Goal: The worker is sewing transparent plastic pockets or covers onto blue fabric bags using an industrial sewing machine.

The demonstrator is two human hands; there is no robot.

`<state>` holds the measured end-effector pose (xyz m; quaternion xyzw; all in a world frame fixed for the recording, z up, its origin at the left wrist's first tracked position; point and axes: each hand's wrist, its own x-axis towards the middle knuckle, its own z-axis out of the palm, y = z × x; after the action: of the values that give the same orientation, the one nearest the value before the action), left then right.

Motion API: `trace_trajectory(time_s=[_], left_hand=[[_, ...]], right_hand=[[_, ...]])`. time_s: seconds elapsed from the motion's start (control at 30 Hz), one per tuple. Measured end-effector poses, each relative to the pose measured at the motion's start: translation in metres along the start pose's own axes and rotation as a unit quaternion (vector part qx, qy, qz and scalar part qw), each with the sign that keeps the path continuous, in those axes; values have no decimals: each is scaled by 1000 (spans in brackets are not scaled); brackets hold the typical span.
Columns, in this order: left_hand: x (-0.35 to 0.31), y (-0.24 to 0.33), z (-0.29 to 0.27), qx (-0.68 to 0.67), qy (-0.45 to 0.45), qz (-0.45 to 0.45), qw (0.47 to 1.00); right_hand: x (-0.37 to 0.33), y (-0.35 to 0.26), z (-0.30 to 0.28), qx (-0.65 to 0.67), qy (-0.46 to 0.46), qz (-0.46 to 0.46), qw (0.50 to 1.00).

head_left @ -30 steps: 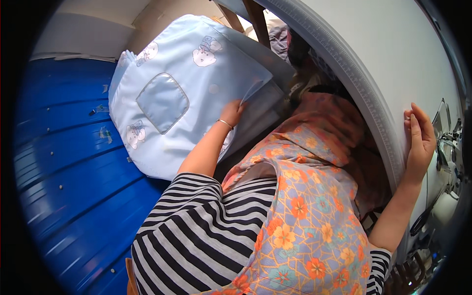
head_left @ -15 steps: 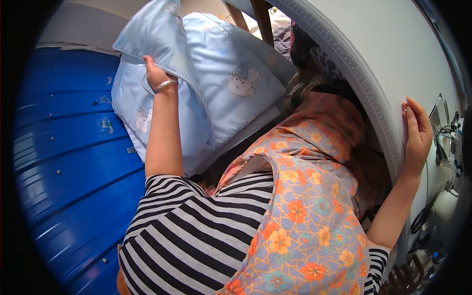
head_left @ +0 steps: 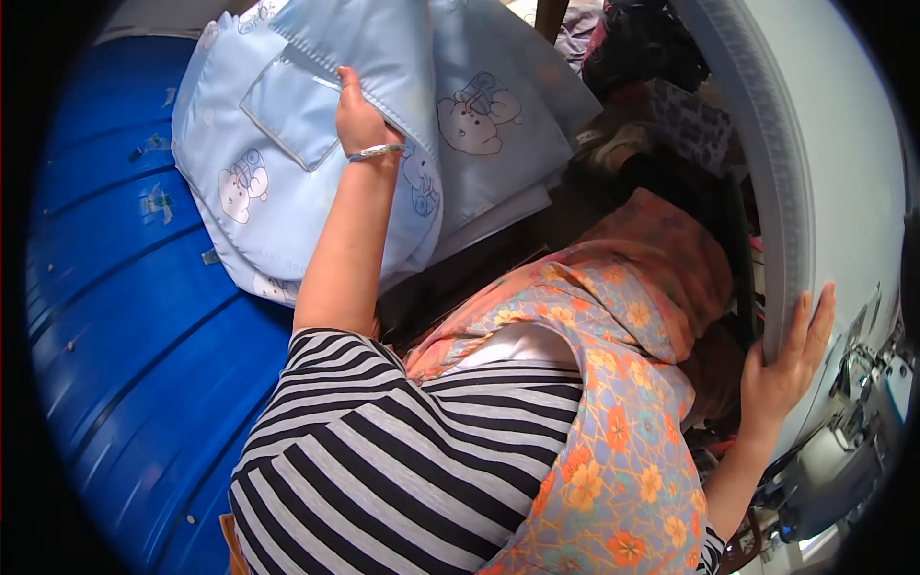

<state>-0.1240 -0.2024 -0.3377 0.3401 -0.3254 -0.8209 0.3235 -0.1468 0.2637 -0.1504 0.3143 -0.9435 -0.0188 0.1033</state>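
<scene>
On top of the blue barrel [head_left: 125, 316], at upper left, lies a pale blue quilted cloth [head_left: 287, 182] printed with cartoon animals. The left hand [head_left: 359, 120] pinches a folded edge of this cloth, a silver bangle [head_left: 376, 152] on its wrist. The right hand [head_left: 788, 359], fingers spread flat, presses against the pale grey table edge [head_left: 767, 192] at right.
</scene>
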Motion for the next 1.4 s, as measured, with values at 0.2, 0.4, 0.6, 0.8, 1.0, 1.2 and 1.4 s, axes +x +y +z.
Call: trace_trajectory(time_s=[0.2, 0.4, 0.6, 0.8, 1.0, 1.2, 1.4], left_hand=[[5, -23, -3, -7, 0, -27, 1000], [7, -28, -9, -22, -10, -48, 999], [6, -25, -14, -40, -9, -54, 998], [0, -20, -15, -64, -17, -44, 997], [0, -10, -20, -63, -22, -31, 997], [0, -4, -34, -65, -21, -33, 997], [12, 1, -64, 7, -21, -58, 998]], right_hand=[[16, -4, -3, 5, -18, -29, 999], [20, -9, -5, 6, -28, -24, 999], [20, -11, -7, 4, -25, -29, 999], [19, -13, -5, 7, -20, -31, 999], [21, -12, -4, 2, -7, -16, 1000], [9, -11, 2, 13, 26, -4, 1000], [-3, 16, -2, 169, 28, 4, 985]])
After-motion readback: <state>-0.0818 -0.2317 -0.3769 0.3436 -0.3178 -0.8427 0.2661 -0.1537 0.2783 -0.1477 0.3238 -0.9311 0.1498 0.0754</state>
